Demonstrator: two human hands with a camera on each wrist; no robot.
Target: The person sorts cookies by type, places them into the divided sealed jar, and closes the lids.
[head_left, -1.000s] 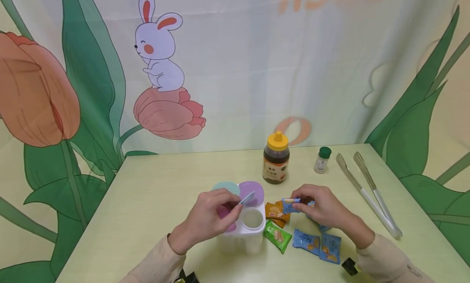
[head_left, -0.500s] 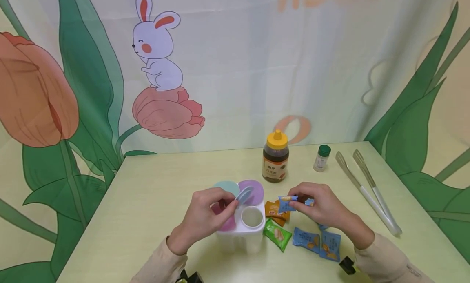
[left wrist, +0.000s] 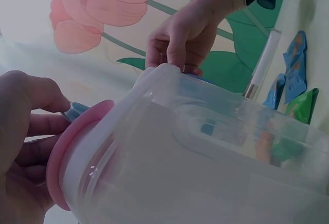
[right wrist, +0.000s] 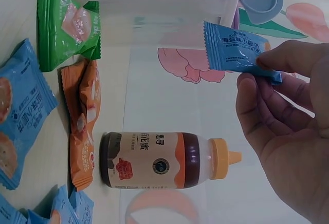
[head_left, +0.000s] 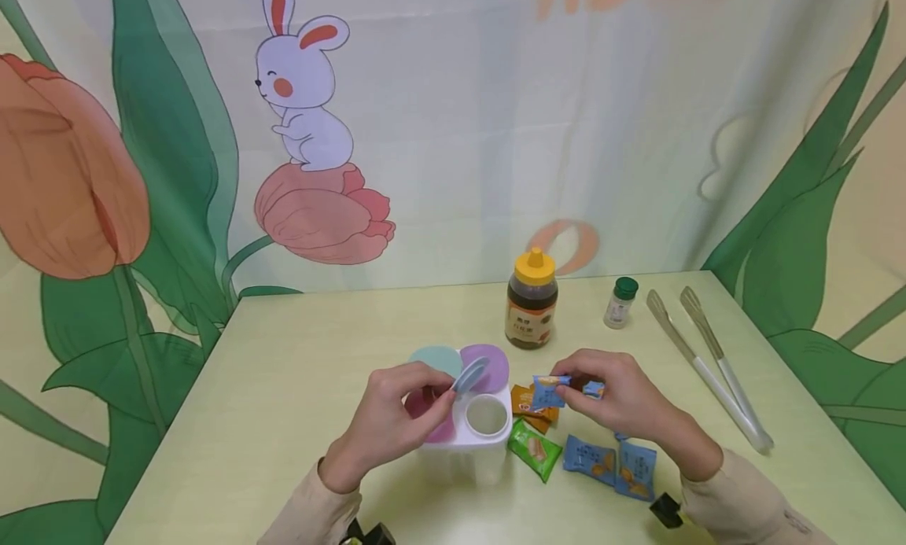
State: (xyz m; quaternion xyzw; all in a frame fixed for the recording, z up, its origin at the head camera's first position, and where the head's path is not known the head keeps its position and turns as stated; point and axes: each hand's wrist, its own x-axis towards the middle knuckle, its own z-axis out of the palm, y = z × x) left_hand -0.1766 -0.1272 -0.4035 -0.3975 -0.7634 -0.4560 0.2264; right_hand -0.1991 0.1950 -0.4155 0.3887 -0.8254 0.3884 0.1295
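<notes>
A clear storage container [head_left: 463, 462] with a white top has teal, purple and pink lids, and one round opening [head_left: 486, 415] uncovered at the front right. My left hand [head_left: 392, 413] pinches a pale blue lid [head_left: 470, 376], tilted above the container top. In the left wrist view its other fingers are beside the pink lid [left wrist: 56, 167]; contact is unclear. Between thumb and fingers, my right hand [head_left: 617, 392] holds a blue snack packet [right wrist: 234, 49], raised just right of the opening. Another bit of blue wrapper [head_left: 593, 389] shows beyond that thumb, partly hidden.
Orange packets [head_left: 527, 403], a green packet [head_left: 535, 451] and several blue packets [head_left: 590, 460] lie right of the container. A honey bottle [head_left: 531, 313] stands behind them. Farther right are a small green-capped jar [head_left: 620, 303] and metal tongs [head_left: 715, 372]. A printed curtain [head_left: 453, 136] hangs behind the table.
My right hand has moved slightly left with the blue packet, closer to the opening. My left hand has shifted a little left and turned the blue lid so more of its face shows.
</notes>
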